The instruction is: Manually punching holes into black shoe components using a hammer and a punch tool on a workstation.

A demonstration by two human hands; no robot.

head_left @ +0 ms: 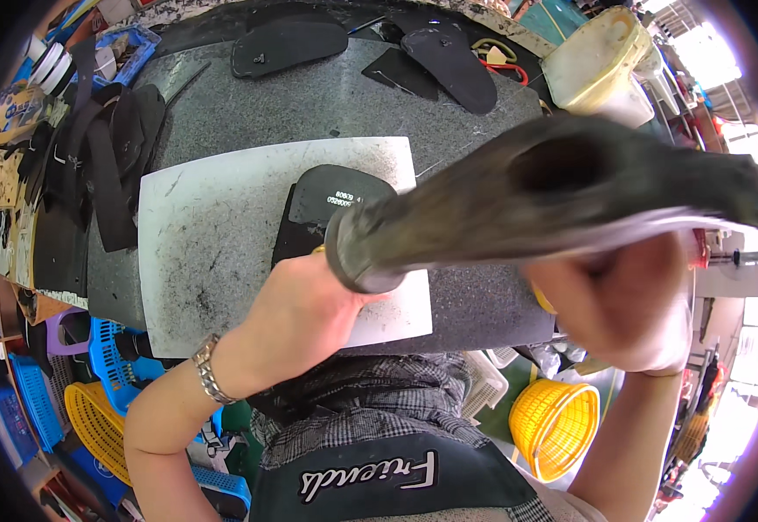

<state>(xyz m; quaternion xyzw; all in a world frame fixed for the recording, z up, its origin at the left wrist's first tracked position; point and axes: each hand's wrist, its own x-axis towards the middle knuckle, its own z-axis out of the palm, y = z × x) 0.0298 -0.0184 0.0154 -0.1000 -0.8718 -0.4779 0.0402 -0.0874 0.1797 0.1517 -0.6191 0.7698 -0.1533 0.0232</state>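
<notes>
My right hand is wrapped round the handle of a raised hammer. The worn metal hammer head looms large and slightly blurred near the camera, its round striking face pointing left over my other hand. My left hand, a metal watch on its wrist, is closed at the near edge of a flat black sole-shaped piece with white markings. A speck of yellow shows at the left fingers, but the hammer head hides what they grip. Beneath lies a scuffed white board.
Dark sole-shaped pieces and red-handled scissors lie along the far side of the grey work surface. Black strips are heaped at left. A whitish plastic container stands far right; a yellow basket sits below the table.
</notes>
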